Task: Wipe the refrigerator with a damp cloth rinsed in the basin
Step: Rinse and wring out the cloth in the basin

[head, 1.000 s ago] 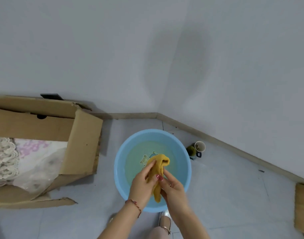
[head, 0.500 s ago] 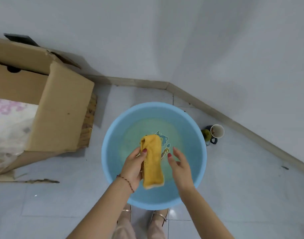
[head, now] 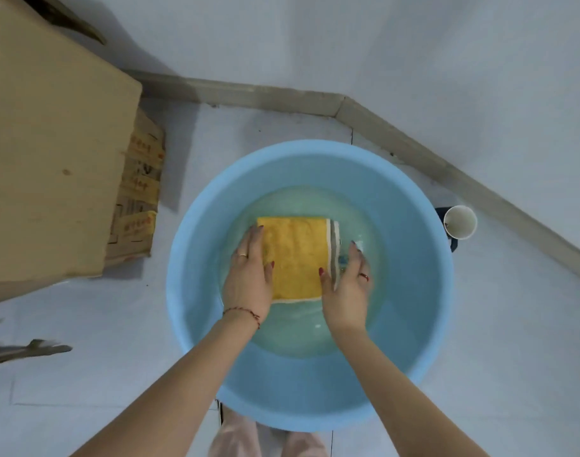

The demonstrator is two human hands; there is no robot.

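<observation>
Yellow cloth (head: 295,255) lies flat in the water of the blue basin (head: 417,291); left hand (head: 249,275) and right hand (head: 347,285) press its side edges, fingers straight.

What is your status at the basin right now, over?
Left hand and right hand flat on cloth edges. Yellow cloth spread in blue basin water. Nothing in the way.

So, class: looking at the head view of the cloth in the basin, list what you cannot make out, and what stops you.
- Fridge: nowhere in the head view.
- Cloth side edges: under the left hand and right hand.
- Basin floor print: covered by cloth and right hand.
- Box contents: cut off by the left and top edges.
- Dark object behind the cup: mostly hidden by the basin rim and cup.
- Feet: hidden below the basin.
</observation>
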